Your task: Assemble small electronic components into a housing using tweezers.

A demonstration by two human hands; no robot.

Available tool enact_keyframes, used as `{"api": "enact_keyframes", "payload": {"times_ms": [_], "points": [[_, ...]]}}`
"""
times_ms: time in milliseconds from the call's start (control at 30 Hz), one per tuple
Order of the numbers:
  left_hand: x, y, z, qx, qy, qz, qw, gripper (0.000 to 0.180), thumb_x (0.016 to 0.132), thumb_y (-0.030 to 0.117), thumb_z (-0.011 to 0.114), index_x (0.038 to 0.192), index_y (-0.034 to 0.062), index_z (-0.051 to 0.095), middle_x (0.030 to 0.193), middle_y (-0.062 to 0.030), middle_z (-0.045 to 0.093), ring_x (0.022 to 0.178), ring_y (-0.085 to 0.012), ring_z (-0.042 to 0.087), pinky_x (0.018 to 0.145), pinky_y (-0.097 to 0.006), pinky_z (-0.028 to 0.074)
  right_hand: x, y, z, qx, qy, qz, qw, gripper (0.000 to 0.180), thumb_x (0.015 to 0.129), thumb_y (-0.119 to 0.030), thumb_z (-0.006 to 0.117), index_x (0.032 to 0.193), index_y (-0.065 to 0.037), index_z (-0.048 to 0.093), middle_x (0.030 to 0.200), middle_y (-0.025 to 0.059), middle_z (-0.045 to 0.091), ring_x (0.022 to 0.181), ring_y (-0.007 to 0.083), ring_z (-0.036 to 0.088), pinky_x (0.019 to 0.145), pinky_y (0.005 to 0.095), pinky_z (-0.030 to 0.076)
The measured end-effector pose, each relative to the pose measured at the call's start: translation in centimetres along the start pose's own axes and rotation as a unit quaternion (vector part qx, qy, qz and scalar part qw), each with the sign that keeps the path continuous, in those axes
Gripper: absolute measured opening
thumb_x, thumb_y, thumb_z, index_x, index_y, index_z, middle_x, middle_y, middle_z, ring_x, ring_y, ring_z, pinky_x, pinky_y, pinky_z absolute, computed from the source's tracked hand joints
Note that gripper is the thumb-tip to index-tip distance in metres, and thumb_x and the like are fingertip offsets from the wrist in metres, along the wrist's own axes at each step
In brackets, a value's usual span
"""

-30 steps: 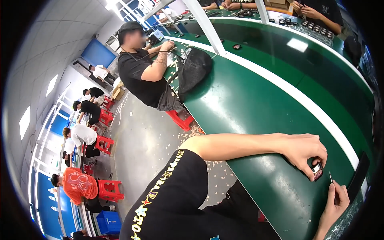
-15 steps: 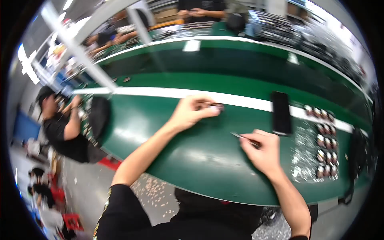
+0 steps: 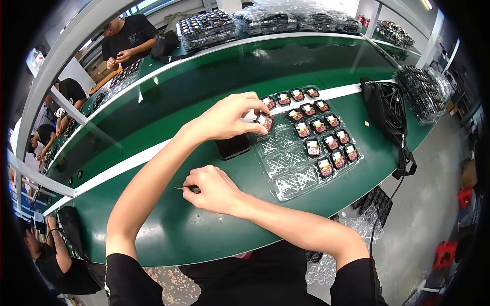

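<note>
My left hand (image 3: 232, 117) pinches a small black case (image 3: 264, 122) with a pink and white label between thumb and fingers. It hovers over the upper left of a clear plastic tray (image 3: 293, 187). Several like black cases (image 3: 318, 126) sit in the tray's pockets, mostly on its right side and along the far edge; pockets at the left and near side hold nothing. Low over the green table, left of the tray, my right hand (image 3: 212, 187) grips thin metal tweezers (image 3: 179, 187), tips pointing left. Part of a black phone (image 3: 234, 148) shows beneath my left hand.
A black bag (image 3: 384, 109) with cables lies right of the tray. Beyond the green divider (image 3: 214, 76) stand stacks of filled trays (image 3: 206, 29). Another stack (image 3: 421, 94) is at the far right. Co-workers sit at the far left and across the bench.
My view has swung right, toward the tray. My left hand has carried the small case over to the tray. The tweezers stay in my right hand.
</note>
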State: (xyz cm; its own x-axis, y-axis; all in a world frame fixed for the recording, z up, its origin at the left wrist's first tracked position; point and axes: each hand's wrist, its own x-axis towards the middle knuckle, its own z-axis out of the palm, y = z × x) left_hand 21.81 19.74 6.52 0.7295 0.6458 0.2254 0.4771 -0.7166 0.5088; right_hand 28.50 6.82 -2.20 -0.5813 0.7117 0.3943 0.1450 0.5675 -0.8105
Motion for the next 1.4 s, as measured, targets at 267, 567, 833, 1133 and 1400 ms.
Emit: {"api": "enact_keyframes", "payload": {"times_ms": [267,567,833,1133,1400], "points": [[2.2,-1.6,1.5,0.027,-0.029,-0.022,0.999,0.055,0.097,0.031,0.082,0.145,0.0046,0.071,0.13,-0.0189,0.075,0.117,-0.0368,0.073,0.1,-0.048,0.057,0.6,-0.5,1.3,0.002,0.019,-0.03,0.999,0.02,0.087,-0.014,0.075,0.09,0.004,0.083,0.084,0.0206,0.077,0.075,0.0392,0.077,0.073,0.0475,0.061],[-10.0,-7.0,-3.0,0.119,0.156,-0.062,0.979,0.029,0.1,0.024,0.076,0.122,0.0053,0.078,0.123,-0.014,0.075,0.121,-0.0354,0.069,0.105,-0.049,0.056,0.2,-1.4,0.2,-0.001,0.013,-0.009,1.0,0.014,0.086,-0.006,0.079,0.095,0.004,0.084,0.077,0.0191,0.073,0.063,0.0303,0.072,0.061,0.0389,0.054],[-43.6,-17.7,-13.2,0.411,0.293,-0.444,0.74,0.047,0.097,0.038,0.078,0.136,0.0116,0.075,0.15,-0.0162,0.064,0.143,-0.0387,0.056,0.118,-0.055,0.046,0.0,-2.2,1.0,-0.003,-0.001,-0.017,1.0,0.012,0.087,-0.002,0.081,0.095,0.006,0.083,0.07,0.0144,0.069,0.058,0.0197,0.065,0.056,0.0335,0.047],[-59.4,-18.8,-14.2,0.343,0.41,-0.632,0.561,0.037,0.1,0.036,0.077,0.125,0.0096,0.072,0.127,-0.0135,0.072,0.128,-0.0371,0.064,0.109,-0.056,0.051,0.4,-2.0,0.9,-0.062,-0.012,0.026,0.998,0.014,0.086,0.0,0.083,0.098,0.006,0.082,0.064,0.0078,0.057,0.054,0.0133,0.051,0.052,0.031,0.035],[-58.6,-19.4,-15.3,0.329,0.412,-0.611,0.591,0.044,0.097,0.04,0.082,0.127,0.0091,0.069,0.124,-0.0113,0.073,0.126,-0.0342,0.065,0.107,-0.053,0.051,0.6,-2.5,1.3,-0.055,-0.015,0.048,0.997,0.011,0.091,-0.002,0.082,0.095,0.008,0.08,0.065,0.0026,0.047,0.059,0.0091,0.042,0.055,0.0308,0.028]]}}
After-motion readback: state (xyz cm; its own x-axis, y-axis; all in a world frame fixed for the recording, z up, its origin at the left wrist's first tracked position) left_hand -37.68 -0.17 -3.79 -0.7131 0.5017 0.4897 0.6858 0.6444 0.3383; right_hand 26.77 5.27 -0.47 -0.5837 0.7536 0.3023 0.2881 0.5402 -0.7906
